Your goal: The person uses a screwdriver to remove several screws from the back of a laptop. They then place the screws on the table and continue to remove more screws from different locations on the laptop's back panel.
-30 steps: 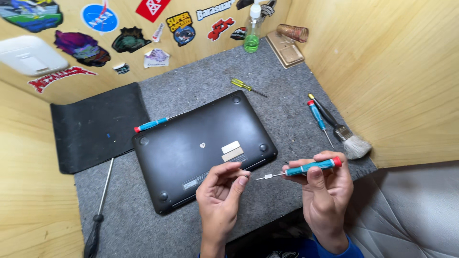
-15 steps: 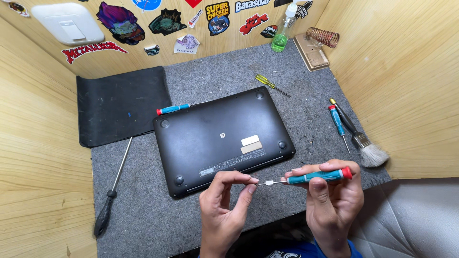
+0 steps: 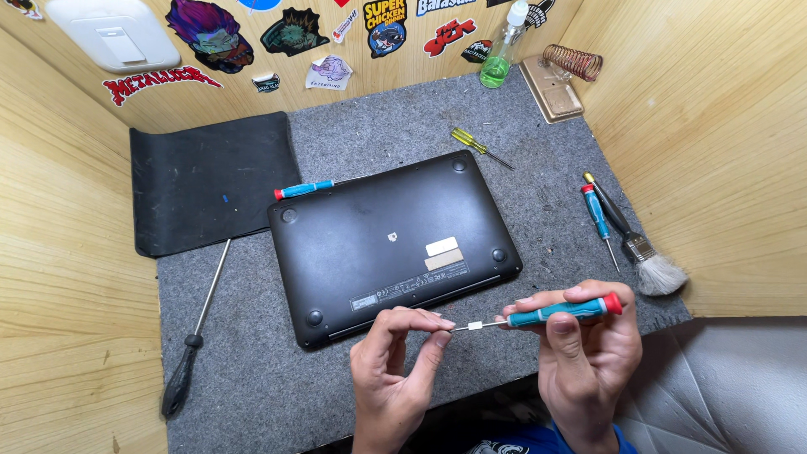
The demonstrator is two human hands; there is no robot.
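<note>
My right hand [image 3: 588, 353] is clenched around a small screwdriver with a teal handle and red cap [image 3: 565, 311], held level just above the near edge of the counter [image 3: 252, 370], its shaft pointing left. My left hand [image 3: 395, 378] meets it: thumb and forefinger pinch the metal tip, the other fingers curled loosely, so that grip is closed on the tip.

Just beyond my hands lies a black laptop [image 3: 387, 244], underside up, on the grey felt. Near its front edge sit two small rectangular labels, one white [image 3: 441, 246] and one tan [image 3: 443, 260], with a strip of fine pale print beside them.

To the right lie another teal screwdriver [image 3: 598, 214] and a brush with pale bristles [image 3: 640, 254]. To the left, a long black-handled screwdriver [image 3: 195, 345] lies below a black mat [image 3: 210, 181]. A third teal driver [image 3: 304, 189] touches the laptop's far left corner; a yellow one [image 3: 471, 143] lies beyond.

Farthest off, colourful stickers [image 3: 210, 38] dot the wooden wall, next to a white box [image 3: 113, 34], a green-filled bottle [image 3: 503, 50] and a coiled holder [image 3: 572, 63].
</note>
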